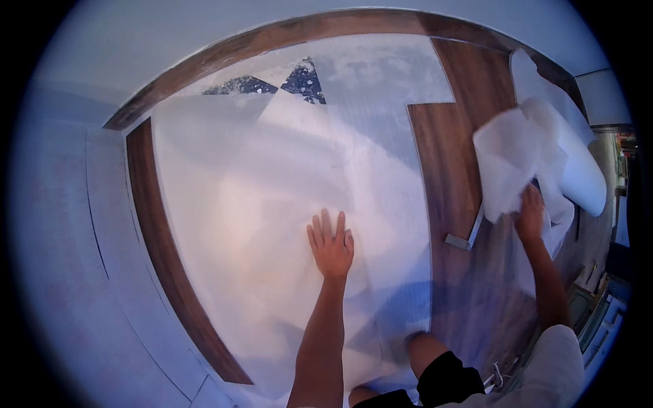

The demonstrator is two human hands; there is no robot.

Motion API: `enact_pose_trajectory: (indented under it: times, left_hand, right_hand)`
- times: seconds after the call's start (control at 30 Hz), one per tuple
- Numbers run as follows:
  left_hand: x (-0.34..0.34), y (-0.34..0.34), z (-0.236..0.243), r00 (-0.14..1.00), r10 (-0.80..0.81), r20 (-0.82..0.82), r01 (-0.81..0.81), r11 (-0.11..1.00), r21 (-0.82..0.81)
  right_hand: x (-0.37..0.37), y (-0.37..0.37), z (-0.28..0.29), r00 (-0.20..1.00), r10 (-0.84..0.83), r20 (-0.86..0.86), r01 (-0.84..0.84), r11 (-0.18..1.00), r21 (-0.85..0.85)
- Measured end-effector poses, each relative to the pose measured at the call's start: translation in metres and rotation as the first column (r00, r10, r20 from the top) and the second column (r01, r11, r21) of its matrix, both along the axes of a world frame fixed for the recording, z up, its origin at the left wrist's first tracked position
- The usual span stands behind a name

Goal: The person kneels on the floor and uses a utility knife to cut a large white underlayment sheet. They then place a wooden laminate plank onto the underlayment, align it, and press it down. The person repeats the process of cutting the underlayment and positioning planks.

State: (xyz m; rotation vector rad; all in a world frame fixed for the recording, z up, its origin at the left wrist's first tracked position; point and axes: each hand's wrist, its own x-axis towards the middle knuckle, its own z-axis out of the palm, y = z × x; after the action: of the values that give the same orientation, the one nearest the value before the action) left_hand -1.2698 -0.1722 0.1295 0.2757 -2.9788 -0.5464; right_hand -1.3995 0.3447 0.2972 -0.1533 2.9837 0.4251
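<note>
My left hand [331, 246] lies flat with fingers spread on a broad, thin white sheet [231, 204] that covers much of the floor. My right hand [529, 214] is at the right, its fingers close together against a bunched white sheet [507, 160]. Motion blur and the folds hide what those fingers grip, if anything. A small dark patch shows just above them. Beside the bunched sheet lies a thick white roll [581, 170]. An L-shaped metal square [460, 241] rests on the wood-look planks [445, 163], left of my right hand.
Dark patches [304, 80] show on the floor beyond the sheet. A brown plank strip [160, 204] runs along the left, and another brown strip [272, 42] borders the far wall. My knee [425, 353] is by the sheet's near edge. Assorted items [592, 292] stand at the far right.
</note>
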Motion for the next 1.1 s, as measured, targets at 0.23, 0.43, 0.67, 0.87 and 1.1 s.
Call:
enact_pose_trajectory:
  times: [0.23,0.43,0.67,0.87,1.1]
  left_hand:
    - [-0.008,0.011,0.003,0.997,-0.025,0.076,0.028,0.999,-0.033]
    - [0.000,0.004,0.005,0.999,-0.015,0.035,0.017,0.999,-0.037]
    - [-0.011,0.011,0.014,0.996,-0.025,0.086,0.022,0.999,0.037]
    - [-0.009,-0.010,0.013,0.997,-0.020,0.070,0.015,0.998,0.068]
    - [-0.012,-0.015,0.014,0.999,-0.015,0.049,0.010,0.996,0.085]
  right_hand:
    - [-0.069,-0.287,-0.062,0.744,0.296,0.599,-0.165,0.950,-0.265]
    - [-0.072,-0.381,-0.015,0.840,0.447,0.307,-0.144,0.730,-0.668]
    - [-0.136,-0.458,-0.074,0.983,0.150,0.102,-0.009,0.602,-0.799]
    - [-0.143,-0.528,-0.095,0.718,0.527,-0.454,-0.690,0.456,-0.561]
    - [-0.160,-0.545,-0.169,0.678,0.713,-0.179,-0.667,0.495,-0.556]
